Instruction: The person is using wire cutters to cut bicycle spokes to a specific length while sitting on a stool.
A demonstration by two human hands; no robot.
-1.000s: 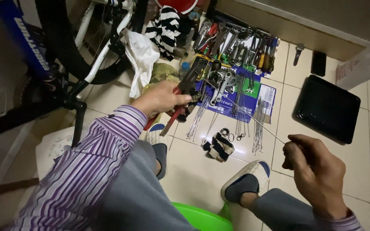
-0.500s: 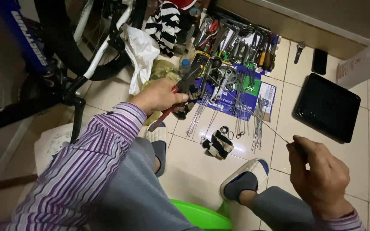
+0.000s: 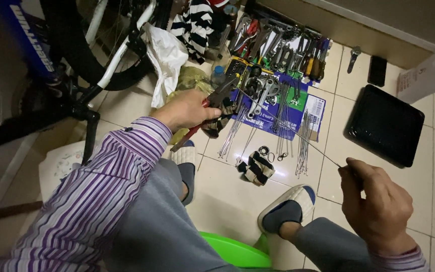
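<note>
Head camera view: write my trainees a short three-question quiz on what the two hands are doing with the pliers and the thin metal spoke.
1. True or false: the right hand holds the red-handled pliers.
2. Which hand pinches one end of the thin spoke? A) left B) right C) neither
3. Fill in: the far end of the spoke meets the pliers' ____.

Key:
1. False; the left hand has them in its grip.
2. B; the right hand's fingertips pinch it.
3. Jaws; whether they are closed on it cannot be told.
</note>
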